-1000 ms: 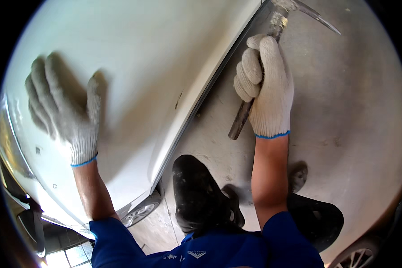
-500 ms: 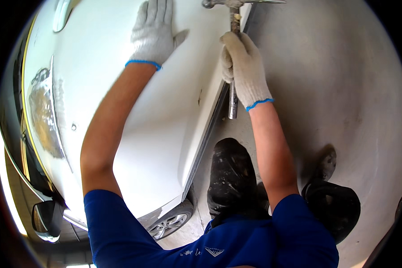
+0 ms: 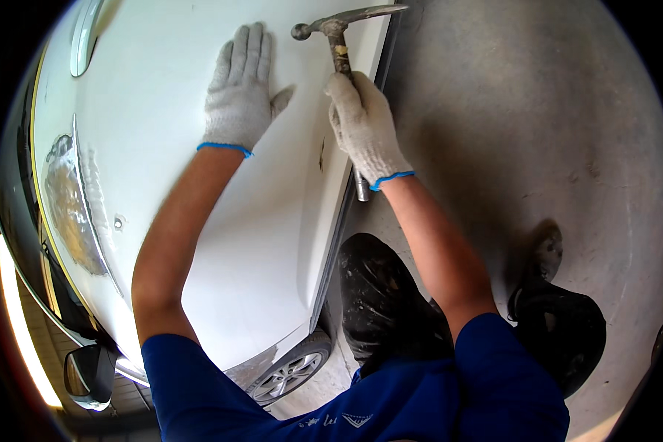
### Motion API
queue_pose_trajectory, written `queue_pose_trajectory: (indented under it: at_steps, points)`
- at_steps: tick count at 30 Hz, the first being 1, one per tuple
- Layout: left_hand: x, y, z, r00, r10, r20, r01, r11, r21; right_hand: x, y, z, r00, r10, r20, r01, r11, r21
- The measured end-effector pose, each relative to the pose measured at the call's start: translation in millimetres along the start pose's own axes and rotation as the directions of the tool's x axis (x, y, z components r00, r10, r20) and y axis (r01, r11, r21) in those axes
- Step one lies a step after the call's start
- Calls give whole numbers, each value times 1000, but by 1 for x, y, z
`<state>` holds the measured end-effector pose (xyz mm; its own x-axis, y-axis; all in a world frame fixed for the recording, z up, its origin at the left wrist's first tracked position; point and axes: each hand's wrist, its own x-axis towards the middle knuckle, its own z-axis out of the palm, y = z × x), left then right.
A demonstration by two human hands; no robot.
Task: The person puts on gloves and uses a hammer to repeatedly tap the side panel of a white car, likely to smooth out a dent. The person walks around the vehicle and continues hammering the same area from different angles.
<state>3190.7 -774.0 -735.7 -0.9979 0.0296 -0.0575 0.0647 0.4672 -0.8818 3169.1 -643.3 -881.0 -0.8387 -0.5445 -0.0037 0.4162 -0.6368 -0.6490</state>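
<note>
The white car door panel (image 3: 199, 221) fills the left. The left hand (image 3: 239, 92) lies flat on it near its upper edge, fingers spread, likely bracing. The right hand (image 3: 362, 125) is clenched around a body hammer (image 3: 339, 44) over the door's right edge; the handle runs near-vertical, the head uppermost, its pick pointing right.

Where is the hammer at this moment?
In the head view, upper centre: the right hand grips the hammer over the white car panel, beside the left hand.
</note>
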Motion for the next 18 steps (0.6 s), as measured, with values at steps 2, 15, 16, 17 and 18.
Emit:
queue_pose_trajectory:
  at_steps: [2, 15, 16, 17, 18]
  points:
    - [-16, 6, 6, 998, 54, 14, -53, 997, -64, -2, 5, 10, 1000, -6, -13, 5, 998, -65]
    - [-47, 16, 0, 991, 116, 69, -107, 986, -125, 13, 38, 41, 964, -238, -115, 196, 936, -293]
    - [-48, 17, 1, 992, 112, 62, -102, 985, -140, 7, 23, 37, 982, -146, -121, 120, 972, -200]
    - [-49, 17, 2, 993, 107, 56, -98, 983, -155, 7, 23, 38, 970, -192, -150, 163, 969, -187]
    - [-49, 17, 1, 991, 114, 69, -103, 983, -149, 7, 24, 41, 955, -237, -180, 206, 963, -175]
